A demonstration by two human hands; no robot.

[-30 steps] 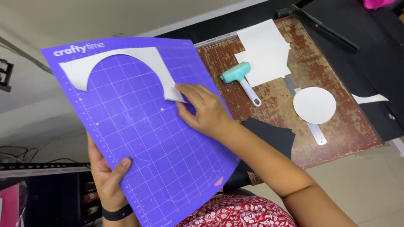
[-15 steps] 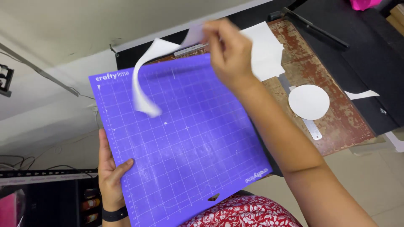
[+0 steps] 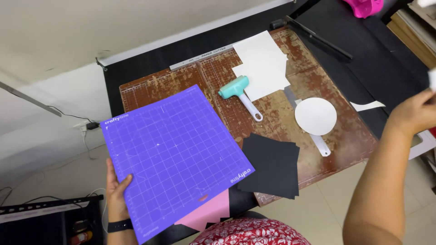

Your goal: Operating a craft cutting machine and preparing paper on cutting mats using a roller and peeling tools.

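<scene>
Head camera looks down on a black worktop (image 3: 390, 68) carrying a worn brown paper cutter board (image 3: 190, 79). At the left, the left hand (image 3: 117, 193) grips the lower left edge of a purple gridded cutting mat (image 3: 175, 156) — thumb on top, fingers hidden beneath — and holds it tilted over the board's near corner. A pink sheet (image 3: 210, 211) peeks out under the mat's lower edge. Just right of the mat lie black paper squares (image 3: 271, 165), stacked. Farther back, a teal roller tool (image 3: 235, 88) rests beside a white cut sheet (image 3: 263, 63); a white paper circle (image 3: 315, 116) lies on a grey strip. At the far right, the right hand (image 3: 415, 111) is raised near the frame edge, pinching something white — mostly out of view.
</scene>
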